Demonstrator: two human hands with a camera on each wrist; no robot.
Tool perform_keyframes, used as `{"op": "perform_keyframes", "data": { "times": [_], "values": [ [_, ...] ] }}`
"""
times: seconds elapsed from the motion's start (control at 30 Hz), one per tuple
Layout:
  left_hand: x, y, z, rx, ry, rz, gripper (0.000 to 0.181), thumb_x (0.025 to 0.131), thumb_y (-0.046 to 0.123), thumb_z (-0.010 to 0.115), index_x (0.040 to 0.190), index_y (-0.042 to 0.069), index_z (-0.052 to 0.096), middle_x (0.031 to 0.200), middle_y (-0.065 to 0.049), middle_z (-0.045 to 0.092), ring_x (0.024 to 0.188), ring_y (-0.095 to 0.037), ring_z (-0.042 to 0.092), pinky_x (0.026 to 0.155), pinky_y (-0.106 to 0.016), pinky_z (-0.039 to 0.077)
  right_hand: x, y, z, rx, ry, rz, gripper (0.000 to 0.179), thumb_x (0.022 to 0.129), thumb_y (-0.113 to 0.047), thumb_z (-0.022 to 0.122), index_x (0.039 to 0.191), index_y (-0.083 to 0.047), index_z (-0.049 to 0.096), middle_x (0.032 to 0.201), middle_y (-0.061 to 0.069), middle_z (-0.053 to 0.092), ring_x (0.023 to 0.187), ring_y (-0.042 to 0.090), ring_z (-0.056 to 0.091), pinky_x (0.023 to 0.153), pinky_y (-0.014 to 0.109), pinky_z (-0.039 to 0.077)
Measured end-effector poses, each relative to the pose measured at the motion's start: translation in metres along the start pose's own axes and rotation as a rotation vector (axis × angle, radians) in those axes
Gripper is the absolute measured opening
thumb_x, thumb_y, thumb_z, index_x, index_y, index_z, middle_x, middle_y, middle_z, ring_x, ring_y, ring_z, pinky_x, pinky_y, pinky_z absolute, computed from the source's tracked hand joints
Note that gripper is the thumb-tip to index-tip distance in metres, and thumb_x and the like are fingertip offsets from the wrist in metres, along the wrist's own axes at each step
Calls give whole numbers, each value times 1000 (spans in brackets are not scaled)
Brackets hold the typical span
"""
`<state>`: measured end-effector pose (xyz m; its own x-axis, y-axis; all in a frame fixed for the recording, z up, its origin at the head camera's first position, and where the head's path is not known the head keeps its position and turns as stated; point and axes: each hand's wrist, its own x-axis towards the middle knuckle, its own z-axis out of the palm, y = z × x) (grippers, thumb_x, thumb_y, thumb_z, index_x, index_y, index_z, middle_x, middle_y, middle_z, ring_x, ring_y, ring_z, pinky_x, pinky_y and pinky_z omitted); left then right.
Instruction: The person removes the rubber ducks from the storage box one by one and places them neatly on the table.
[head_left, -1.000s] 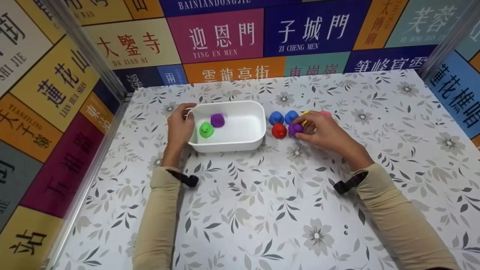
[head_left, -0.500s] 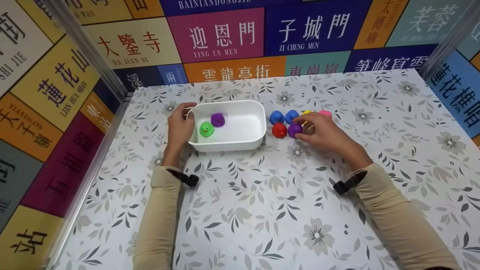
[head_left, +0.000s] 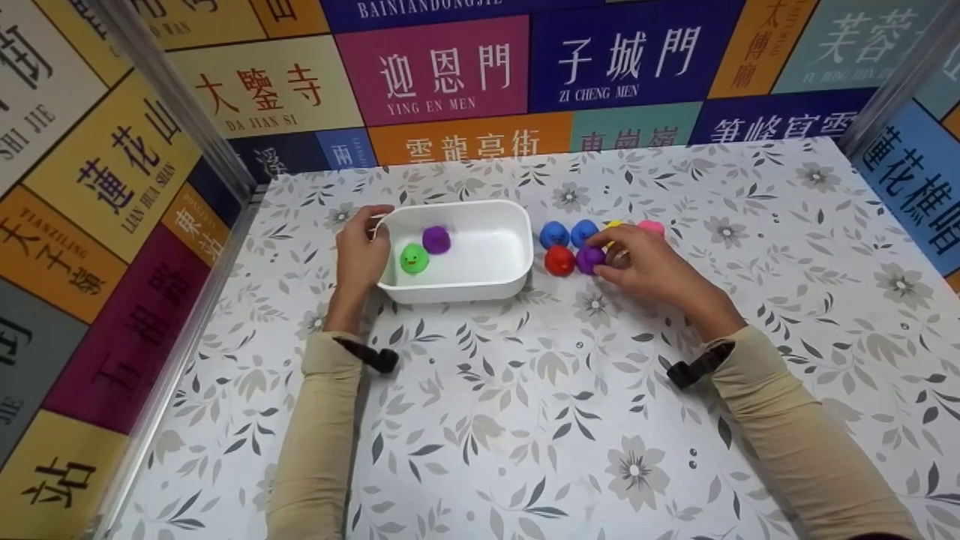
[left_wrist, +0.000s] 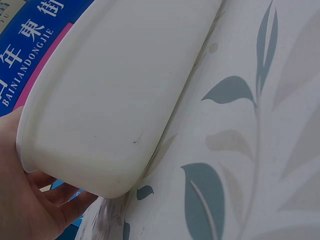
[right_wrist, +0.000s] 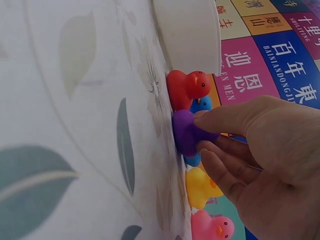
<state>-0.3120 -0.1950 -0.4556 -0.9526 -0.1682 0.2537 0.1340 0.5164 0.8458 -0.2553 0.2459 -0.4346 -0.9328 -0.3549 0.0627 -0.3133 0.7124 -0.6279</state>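
Note:
My left hand [head_left: 361, 251] grips the left end of a white rectangular tub [head_left: 454, 294]; in the left wrist view its fingers [left_wrist: 75, 206] curl round the tub's end wall. Inside the tub sit a green duck [head_left: 413, 259] and a purple one, both toward the left. To the right of the tub, my right hand [head_left: 646, 262] pinches a purple rubber duck [right_wrist: 186, 132] between thumb and fingers, low at the tabletop. Touching close beside that duck is a red duck [right_wrist: 182, 89]. Two blue ducks [head_left: 555, 235] stand just behind them.
A yellow duck [right_wrist: 201, 187] and a pink duck [right_wrist: 212, 226] stand farther right, partly covered by my right hand in the head view. The table wears a white leaf-and-flower cloth [head_left: 495, 420]. Panels with printed lettering [head_left: 442, 67] wall in the back and sides.
My right hand has shifted very slightly at the purple duck, so more of the pink duck shows. The left hand and the tub have stayed put.

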Motion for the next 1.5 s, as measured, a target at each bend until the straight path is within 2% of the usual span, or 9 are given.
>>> {"op": "perform_keyframes", "data": {
  "times": [0.37,0.6,0.87,1.03,1.23,1.5],
  "values": [
    [0,2,-1,2,-3,-3,35,106,6,55,135,11,73,131,-14,78,116,-26,74,98,-42,57,2,0,0,7,-4,-4,42,95,-4,78,136,-5,69,126,18,69,109,33,71,97,51,61],
    [1,2,-2,-16,-6,12,35,105,6,55,136,9,72,130,-15,78,118,-26,75,101,-42,56,1,0,-2,14,4,-37,42,95,-1,77,136,-3,69,126,20,69,108,34,71,95,50,61],
    [0,3,-2,-11,-8,-9,35,105,6,55,136,10,72,132,-15,77,120,-27,73,102,-43,56,1,-1,-5,-1,59,-39,43,99,-18,80,139,-7,69,131,16,71,112,33,68,96,50,57],
    [-1,2,-1,-12,-12,-5,35,105,6,56,135,10,72,132,-15,77,119,-27,73,102,-43,56,1,-3,-5,-21,108,-32,41,100,-23,79,137,-8,71,131,15,72,115,33,66,95,50,56],
    [-2,1,-2,-14,-7,-5,34,105,6,56,135,11,73,131,-16,77,118,-27,74,100,-43,57,6,-15,-1,-6,157,-49,37,100,-23,79,134,-9,73,128,14,73,112,33,67,94,49,56],
    [0,1,0,-9,-6,7,35,105,7,55,135,11,73,129,-15,79,115,-27,75,98,-42,57,15,-40,13,110,164,-149,40,101,-16,76,139,-7,69,125,17,73,107,32,71,94,55,61]
  ]
}}
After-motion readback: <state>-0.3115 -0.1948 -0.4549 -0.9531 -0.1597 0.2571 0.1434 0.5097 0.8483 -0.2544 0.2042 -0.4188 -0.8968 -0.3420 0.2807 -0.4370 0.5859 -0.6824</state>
